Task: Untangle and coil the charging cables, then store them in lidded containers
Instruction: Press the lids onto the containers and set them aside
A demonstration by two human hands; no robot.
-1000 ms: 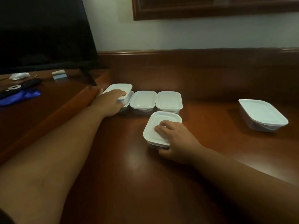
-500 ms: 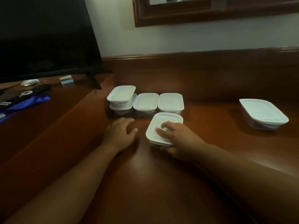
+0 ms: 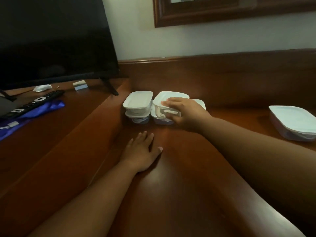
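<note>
The right hand (image 3: 184, 113) grips a lidded box (image 3: 164, 106) atop the middle box, just right of the two-box stack (image 3: 137, 106). It should set it squarely, then let go. The left hand (image 3: 142, 151) rests flat, fingers straight, before the stack.

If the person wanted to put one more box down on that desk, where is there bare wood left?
Bare wood lies between the stacked small containers and the larger lidded container at right, and in front near the left hand. The back-left corner is crowded: two stacks side by side, the right hand gripping the top container.
</note>
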